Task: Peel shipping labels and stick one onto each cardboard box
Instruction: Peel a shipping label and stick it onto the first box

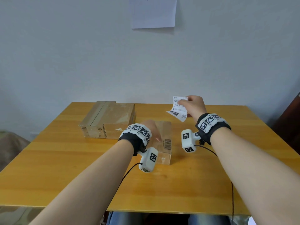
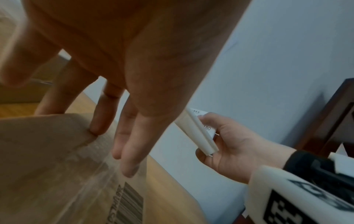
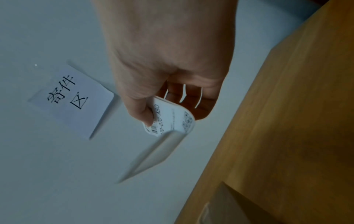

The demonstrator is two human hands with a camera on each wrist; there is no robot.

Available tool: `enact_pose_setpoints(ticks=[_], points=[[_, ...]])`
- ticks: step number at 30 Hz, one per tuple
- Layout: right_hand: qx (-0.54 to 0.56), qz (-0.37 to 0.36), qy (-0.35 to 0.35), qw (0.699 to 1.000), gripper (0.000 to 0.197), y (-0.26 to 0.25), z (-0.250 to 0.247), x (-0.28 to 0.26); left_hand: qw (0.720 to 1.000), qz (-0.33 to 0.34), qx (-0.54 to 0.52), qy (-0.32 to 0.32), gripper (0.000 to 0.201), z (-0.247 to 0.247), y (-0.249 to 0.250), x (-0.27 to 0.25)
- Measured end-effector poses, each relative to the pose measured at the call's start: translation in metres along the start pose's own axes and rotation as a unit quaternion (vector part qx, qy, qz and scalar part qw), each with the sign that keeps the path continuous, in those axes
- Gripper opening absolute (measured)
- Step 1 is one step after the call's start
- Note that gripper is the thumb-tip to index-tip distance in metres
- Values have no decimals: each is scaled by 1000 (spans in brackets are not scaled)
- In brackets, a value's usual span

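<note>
A small cardboard box (image 1: 164, 143) with a printed barcode and clear tape sits mid-table. My left hand (image 1: 152, 130) lies on its top with straight fingers (image 2: 130, 153) spread over the taped face (image 2: 47, 159). My right hand (image 1: 194, 105) hovers above the table to the right of the box and pinches a curled white shipping label (image 1: 178, 109) between thumb and fingers. The right wrist view shows the thumb on that label (image 3: 172, 119), and the left wrist view shows the label (image 2: 199, 133) edge-on. Two larger cardboard boxes (image 1: 108, 120) stand side by side behind, to the left.
The wooden table (image 1: 65, 168) carries the boxes; its far edge meets a pale wall. A white paper sign (image 1: 153, 12) with printed characters hangs on that wall. Dark wooden furniture (image 1: 290, 125) stands at the right. Black cables trail from both wrist cameras.
</note>
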State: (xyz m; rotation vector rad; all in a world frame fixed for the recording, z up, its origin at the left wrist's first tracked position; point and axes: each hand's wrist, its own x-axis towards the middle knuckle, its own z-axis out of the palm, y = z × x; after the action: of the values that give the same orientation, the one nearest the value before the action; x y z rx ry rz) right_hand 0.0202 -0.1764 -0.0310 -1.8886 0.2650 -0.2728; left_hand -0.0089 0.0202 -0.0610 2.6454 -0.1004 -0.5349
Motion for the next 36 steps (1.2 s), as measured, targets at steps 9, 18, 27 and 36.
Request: enact_pose_setpoints(ticks=[9, 18, 27, 36], points=[[-62, -62, -13, 996, 10, -11, 9, -3, 939, 89, -252, 217, 29, -30, 10, -10], [2, -70, -89, 994, 18, -23, 18, -17, 893, 167, -394, 140, 20, -44, 35, -15], [73, -56, -123, 988, 18, -30, 18, -24, 852, 125, -483, 159, 21, -46, 35, -9], [36, -75, -148, 985, 27, -32, 18, -24, 835, 136, -514, 139, 30, -44, 33, -9]])
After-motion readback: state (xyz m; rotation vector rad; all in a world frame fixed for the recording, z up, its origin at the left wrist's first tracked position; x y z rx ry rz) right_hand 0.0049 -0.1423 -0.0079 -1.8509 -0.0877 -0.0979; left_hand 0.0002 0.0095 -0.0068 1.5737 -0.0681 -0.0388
